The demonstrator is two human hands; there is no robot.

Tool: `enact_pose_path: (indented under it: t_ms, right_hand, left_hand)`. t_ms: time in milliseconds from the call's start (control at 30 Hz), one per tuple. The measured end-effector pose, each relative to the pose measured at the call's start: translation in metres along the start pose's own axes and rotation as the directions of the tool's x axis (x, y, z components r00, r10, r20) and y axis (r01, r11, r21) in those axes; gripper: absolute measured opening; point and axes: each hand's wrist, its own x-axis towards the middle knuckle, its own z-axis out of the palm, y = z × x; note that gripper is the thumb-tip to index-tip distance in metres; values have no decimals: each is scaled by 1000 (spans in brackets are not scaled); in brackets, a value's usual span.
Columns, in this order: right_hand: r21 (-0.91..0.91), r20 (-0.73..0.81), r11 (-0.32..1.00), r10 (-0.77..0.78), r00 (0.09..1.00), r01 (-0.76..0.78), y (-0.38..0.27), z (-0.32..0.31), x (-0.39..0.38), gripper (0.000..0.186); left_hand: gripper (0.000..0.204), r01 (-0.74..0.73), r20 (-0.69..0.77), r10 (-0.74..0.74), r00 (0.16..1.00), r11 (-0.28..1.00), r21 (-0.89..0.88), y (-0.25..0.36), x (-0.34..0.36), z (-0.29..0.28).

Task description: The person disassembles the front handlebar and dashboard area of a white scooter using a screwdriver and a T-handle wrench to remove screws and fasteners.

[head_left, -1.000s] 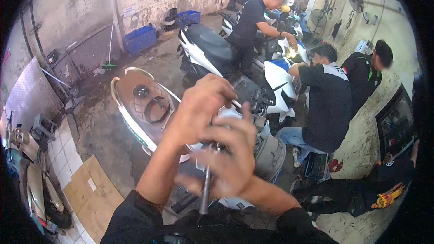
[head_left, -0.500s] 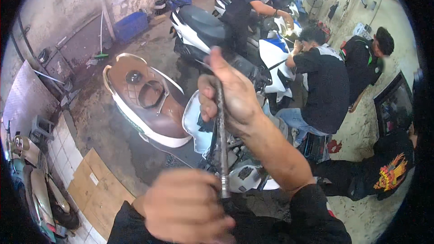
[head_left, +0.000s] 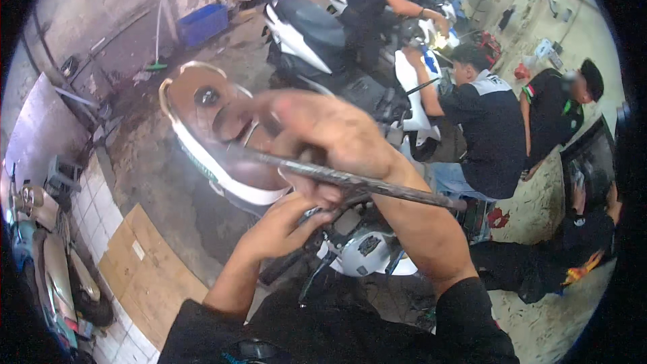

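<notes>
Though partly behind hands (head_left: 340,128), brown-and-white scooter panel (head_left: 192,118)

The rod (head_left: 364,181) looks like scuffed metal, the cardboard sheet (head_left: 149,283) matt.

Right hand (head_left: 337,128) blurred, rod (head_left: 377,185) seemingly smeared leftward

The right grip (head_left: 330,128) is clasping the rod (head_left: 377,184), its blurred knuckles arching above the rod and its fingers (head_left: 320,191) curling below it. The right wrist is bending beside the rod, and the right forearm (head_left: 431,239) is slanting down behind and below it. The left grip (head_left: 280,228) is sitting just below the rod, its fingers angling up toward it, their hold showing too unclearly to tell. The left forearm (head_left: 236,280) is rising toward the rod from below.
</notes>
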Motion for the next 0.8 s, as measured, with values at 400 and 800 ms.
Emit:
enact_pose_path:
  t_ms: [400, 800]
  right_hand:
    - [-72, -249, 814, -575, 780, 577, 36, 6, -50, 78]
    - [-416, -353, 781, -611, 709, 466, 54, 5, -51, 94]
  left_hand:
    - [26, -81, -121, 56, 991, 973, -216, 6, 17, 18]
    - [24, -72, -87, 55, 995, 978, -197, -2, 20, 25]
